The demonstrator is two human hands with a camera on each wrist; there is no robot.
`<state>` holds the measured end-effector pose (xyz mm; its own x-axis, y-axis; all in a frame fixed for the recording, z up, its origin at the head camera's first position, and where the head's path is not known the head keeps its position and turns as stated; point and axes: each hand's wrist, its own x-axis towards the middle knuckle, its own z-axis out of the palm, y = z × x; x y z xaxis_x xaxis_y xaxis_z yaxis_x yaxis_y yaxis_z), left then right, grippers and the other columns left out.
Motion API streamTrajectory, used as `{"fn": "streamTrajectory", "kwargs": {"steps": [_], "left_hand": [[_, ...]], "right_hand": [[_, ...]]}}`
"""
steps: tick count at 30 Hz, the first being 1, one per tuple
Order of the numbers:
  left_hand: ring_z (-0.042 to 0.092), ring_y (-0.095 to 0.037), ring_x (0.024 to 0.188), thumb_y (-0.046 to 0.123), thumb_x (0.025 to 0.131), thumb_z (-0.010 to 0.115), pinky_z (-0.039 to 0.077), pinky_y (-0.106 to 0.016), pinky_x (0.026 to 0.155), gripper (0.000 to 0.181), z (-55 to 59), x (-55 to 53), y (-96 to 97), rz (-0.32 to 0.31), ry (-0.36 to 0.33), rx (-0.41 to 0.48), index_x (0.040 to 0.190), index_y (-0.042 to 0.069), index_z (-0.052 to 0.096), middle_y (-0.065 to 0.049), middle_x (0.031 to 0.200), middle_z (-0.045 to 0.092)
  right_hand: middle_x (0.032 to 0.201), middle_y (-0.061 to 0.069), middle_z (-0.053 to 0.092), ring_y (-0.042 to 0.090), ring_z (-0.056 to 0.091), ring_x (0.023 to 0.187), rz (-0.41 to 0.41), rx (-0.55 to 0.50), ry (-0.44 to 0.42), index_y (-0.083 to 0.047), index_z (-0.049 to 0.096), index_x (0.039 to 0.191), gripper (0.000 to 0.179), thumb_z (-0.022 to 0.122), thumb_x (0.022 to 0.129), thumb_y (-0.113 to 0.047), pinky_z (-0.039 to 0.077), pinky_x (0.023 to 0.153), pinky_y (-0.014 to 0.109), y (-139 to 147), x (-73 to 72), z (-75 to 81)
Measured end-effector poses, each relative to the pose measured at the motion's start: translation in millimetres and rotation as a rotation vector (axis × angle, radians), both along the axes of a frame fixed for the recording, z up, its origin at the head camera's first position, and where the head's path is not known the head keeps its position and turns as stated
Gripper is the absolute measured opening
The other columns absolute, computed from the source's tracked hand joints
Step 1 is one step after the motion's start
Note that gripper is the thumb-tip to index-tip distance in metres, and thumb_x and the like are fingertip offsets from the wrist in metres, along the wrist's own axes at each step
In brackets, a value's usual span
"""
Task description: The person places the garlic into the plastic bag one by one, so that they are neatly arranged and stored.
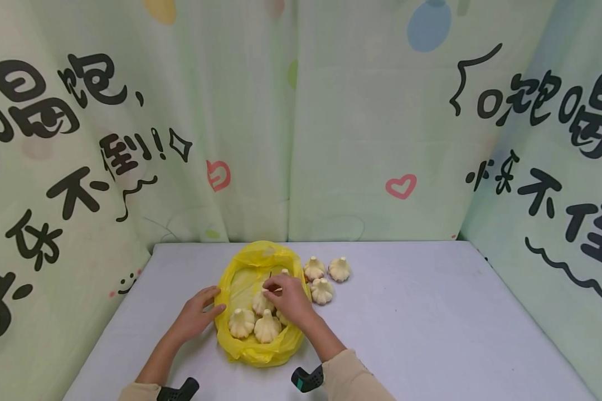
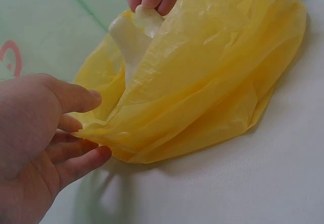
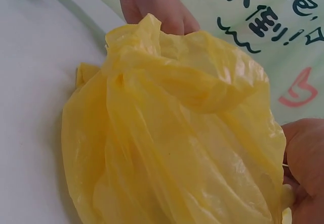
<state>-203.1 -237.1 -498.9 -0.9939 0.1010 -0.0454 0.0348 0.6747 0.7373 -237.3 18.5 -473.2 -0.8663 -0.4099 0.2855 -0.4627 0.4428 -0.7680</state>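
A yellow plastic bag (image 1: pixel 253 356) lies with its mouth spread on the table, holding several pale garlic bulbs (image 1: pixel 267 328). My left hand (image 1: pixel 195 316) holds the bag's left rim; in the left wrist view its thumb (image 2: pixel 83 98) is on the inner side and its fingers are outside. Reaching over the right rim, my right hand (image 1: pixel 292 302) pinches a garlic bulb (image 1: pixel 262 304) by its stem inside the bag. The bag's side hides most of the bulbs in both wrist views.
Three garlic bulbs (image 1: pixel 322 291) sit close together on the white table (image 1: pixel 421 334), just right of the bag. Pale green printed curtains (image 1: pixel 341 139) hang behind the table and along both sides.
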Motion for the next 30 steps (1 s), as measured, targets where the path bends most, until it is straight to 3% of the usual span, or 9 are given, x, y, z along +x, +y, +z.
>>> {"fn": "streamTrajectory", "kwargs": {"steps": [13,18,30], "left_hand": [[0.046,-0.042,0.132,0.025,0.096,0.059,0.045,-0.049,0.106,0.058,3.3,-0.9,4.5,-0.004,-0.003,-0.009,0.142,-0.005,0.041,-0.026,0.152,0.035],[0.047,-0.042,0.132,0.025,0.096,0.059,0.045,-0.050,0.105,0.058,3.0,-1.2,4.9,-0.005,0.006,-0.017,0.142,-0.005,0.041,-0.026,0.151,0.035],[0.048,-0.044,0.130,0.024,0.096,0.059,0.046,-0.050,0.104,0.057,2.0,0.6,5.7,0.009,0.009,-0.013,0.142,-0.006,0.042,-0.027,0.150,0.036]], "right_hand": [[0.099,0.010,0.070,0.020,0.067,0.092,-0.033,-0.053,-0.016,-0.001,0.070,0.104,0.017,0.068,0.089,-0.010,0.058,0.078,0.020,6.8,0.7,3.0],[0.102,0.011,0.071,0.019,0.066,0.094,-0.062,-0.061,-0.019,-0.006,0.071,0.104,0.015,0.067,0.090,-0.013,0.058,0.081,0.024,12.3,0.1,5.5],[0.102,0.005,0.071,0.019,0.067,0.094,-0.132,-0.045,0.052,-0.011,0.071,0.106,0.017,0.067,0.091,-0.016,0.058,0.080,0.025,27.4,2.8,14.3]]}}
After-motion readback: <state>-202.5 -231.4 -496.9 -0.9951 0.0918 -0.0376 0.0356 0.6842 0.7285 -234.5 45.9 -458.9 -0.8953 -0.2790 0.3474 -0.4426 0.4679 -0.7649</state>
